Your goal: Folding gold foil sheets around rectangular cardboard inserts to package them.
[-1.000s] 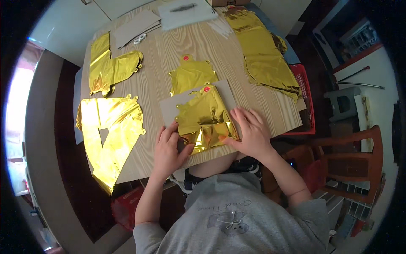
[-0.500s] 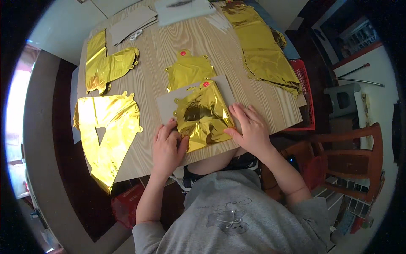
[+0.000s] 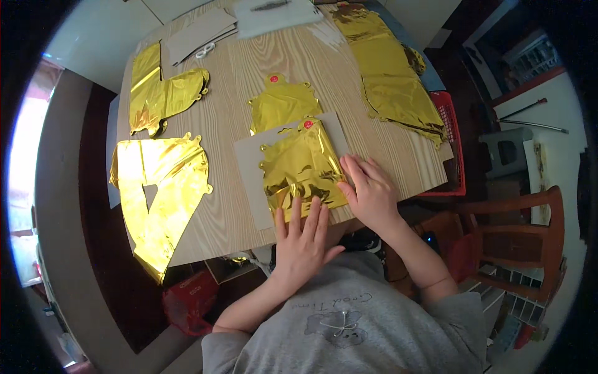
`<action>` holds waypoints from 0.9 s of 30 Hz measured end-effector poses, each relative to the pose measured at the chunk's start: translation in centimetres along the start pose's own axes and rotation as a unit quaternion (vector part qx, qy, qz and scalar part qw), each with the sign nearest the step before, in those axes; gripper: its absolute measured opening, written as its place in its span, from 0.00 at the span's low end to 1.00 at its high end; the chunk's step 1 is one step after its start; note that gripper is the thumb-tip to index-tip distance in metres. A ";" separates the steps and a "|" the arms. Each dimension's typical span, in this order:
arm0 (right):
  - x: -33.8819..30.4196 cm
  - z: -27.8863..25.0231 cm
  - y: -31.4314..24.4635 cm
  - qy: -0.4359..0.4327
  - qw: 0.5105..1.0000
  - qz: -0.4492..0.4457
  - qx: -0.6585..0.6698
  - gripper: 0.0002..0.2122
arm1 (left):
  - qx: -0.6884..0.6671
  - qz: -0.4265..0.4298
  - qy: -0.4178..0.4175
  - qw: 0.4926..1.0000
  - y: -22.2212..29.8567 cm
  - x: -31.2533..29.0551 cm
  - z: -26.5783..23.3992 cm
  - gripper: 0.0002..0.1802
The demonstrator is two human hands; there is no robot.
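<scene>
A gold foil balloon (image 3: 299, 159), folded into a flat square with a red round tag at its top, lies on a pale cardboard sheet (image 3: 250, 168) by the table's near edge. The fingers of my left hand (image 3: 302, 240) are spread flat over the foil's lower edge. My right hand (image 3: 374, 193) lies at the foil's right side, fingers stretched out and fingertips touching its edge. Just beyond the card is another gold foil balloon (image 3: 283, 103) with a red tag, partly covered by the card.
More flat gold balloons lie at the left, one (image 3: 165, 90) behind another (image 3: 168, 181), and a folded stack (image 3: 398, 81) lies at the right. White scissors (image 3: 205, 51) rest beside grey cards (image 3: 202, 31) at the back. A red basket (image 3: 458, 149) stands off the table's right edge.
My left hand has moved right from the foil's left side to its lower edge, and its fingers have spread flat. The foil looks smoother; my right hand has barely moved.
</scene>
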State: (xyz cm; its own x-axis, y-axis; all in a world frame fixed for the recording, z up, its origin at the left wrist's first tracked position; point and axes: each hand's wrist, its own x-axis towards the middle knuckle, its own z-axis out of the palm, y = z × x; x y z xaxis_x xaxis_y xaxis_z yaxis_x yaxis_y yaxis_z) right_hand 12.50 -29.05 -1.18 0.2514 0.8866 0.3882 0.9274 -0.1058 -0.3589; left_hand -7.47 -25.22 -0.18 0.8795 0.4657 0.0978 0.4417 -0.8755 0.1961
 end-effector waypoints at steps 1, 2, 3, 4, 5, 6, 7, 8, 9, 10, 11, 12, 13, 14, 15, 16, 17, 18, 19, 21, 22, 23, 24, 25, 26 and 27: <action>0.0 0.0 0.1 -0.001 1.000 0.002 0.003 0.24 | -0.003 0.003 -0.013 1.000 -0.2 0.1 -0.3 0.49; -0.1 0.1 0.1 -0.001 1.000 0.004 0.006 0.24 | -0.006 0.005 -0.025 1.000 -0.4 0.2 -0.7 0.50; -0.1 0.2 0.2 -0.001 1.000 0.005 0.010 0.23 | -0.008 0.007 -0.038 0.999 -0.6 0.3 -1.0 0.51; -0.1 0.2 0.1 0.002 1.000 0.004 0.011 0.23 | 0.000 0.011 -0.044 0.999 -0.9 0.4 -1.2 0.51; 0.0 0.1 0.1 0.004 1.000 0.004 0.013 0.22 | 0.007 0.015 -0.050 0.999 -1.1 0.6 -1.4 0.51; 0.0 0.1 0.1 0.007 1.000 0.003 0.014 0.22 | 0.013 0.019 -0.057 0.998 -1.3 0.7 -1.5 0.51; 0.0 0.2 0.1 0.006 1.000 0.003 0.011 0.21 | 0.009 0.022 -0.057 0.998 -1.5 0.7 -1.4 0.52; -0.1 0.3 0.1 0.005 1.000 0.004 0.009 0.21 | 0.004 0.025 -0.057 0.998 -1.8 0.7 -1.2 0.52; -0.1 0.4 0.1 0.005 1.000 0.004 0.006 0.20 | 0.000 0.027 -0.057 0.998 -1.9 0.7 -1.1 0.53; -0.1 0.4 0.1 0.002 1.000 0.004 0.005 0.20 | 0.000 0.028 -0.061 0.998 -2.0 0.8 -1.2 0.53; -0.1 0.4 0.2 -0.002 1.000 0.005 0.004 0.21 | 0.000 0.029 -0.066 0.997 -2.0 0.8 -1.2 0.54; -0.1 0.4 0.2 -0.005 1.000 0.005 0.003 0.21 | 0.000 0.030 -0.070 0.997 -2.0 0.9 -1.3 0.54; -0.1 0.3 0.2 -0.005 1.000 0.004 0.011 0.22 | 0.002 0.032 -0.072 0.997 -2.0 1.0 -1.4 0.54; -0.1 0.2 0.3 -0.004 1.000 0.003 0.019 0.24 | 0.005 0.034 -0.074 0.997 -2.0 1.1 -1.5 0.55; -0.1 0.1 0.3 -0.003 1.000 0.001 0.026 0.25 | 0.008 0.036 -0.075 0.996 -2.0 1.2 -1.6 0.55; -0.2 -0.1 0.3 -0.014 0.999 0.005 0.028 0.28 | 0.011 0.036 -0.075 0.996 -2.0 1.2 -1.6 0.55; -0.3 -0.3 0.1 -0.025 0.999 0.009 0.031 0.30 | 0.013 0.037 -0.076 0.996 -2.0 1.2 -1.5 0.55; -0.3 -0.5 0.1 -0.036 0.999 0.013 0.033 0.33 | 0.016 0.038 -0.076 0.996 -2.0 1.1 -1.4 0.56; -0.4 -0.6 0.2 -0.054 0.998 0.017 0.038 0.35 | 0.017 0.038 -0.077 0.996 -2.0 1.1 -1.4 0.56; -0.5 -0.8 0.5 -0.090 0.995 0.025 0.046 0.40 | 0.021 0.039 -0.080 0.996 -2.1 1.1 -1.4 0.56; -0.5 -1.0 0.6 -0.098 0.994 0.022 0.047 0.40 | 0.020 0.039 -0.079 0.996 -2.1 1.1 -1.3 0.56; -0.4 -1.3 0.6 -0.107 0.993 0.020 0.047 0.41 | 0.019 0.038 -0.078 0.996 -2.1 1.1 -1.4 0.56; -0.4 -1.5 0.6 -0.116 0.992 0.019 0.046 0.42 | 0.017 0.038 -0.077 0.996 -2.1 1.1 -1.4 0.56; -0.4 -1.6 0.6 -0.120 0.992 0.014 0.045 0.42 | 0.017 0.038 -0.078 0.996 -2.0 1.1 -1.4 0.56; -0.4 -1.7 0.6 -0.123 0.991 0.010 0.045 0.42 | 0.017 0.038 -0.078 0.996 -2.0 1.1 -1.4 0.56; -0.3 -1.7 0.5 -0.125 0.991 0.005 0.045 0.43 | 0.019 0.037 -0.078 0.996 -2.0 1.1 -1.4 0.56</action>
State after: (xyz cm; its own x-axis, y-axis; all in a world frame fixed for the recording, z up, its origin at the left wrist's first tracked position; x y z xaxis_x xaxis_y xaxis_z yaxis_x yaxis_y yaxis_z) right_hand 13.39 -30.17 -0.06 0.1726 0.9709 0.1660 0.8944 -0.0839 -0.4394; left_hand -7.62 -22.72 0.91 0.9253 0.3768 -0.0427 0.3787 -0.9121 0.1568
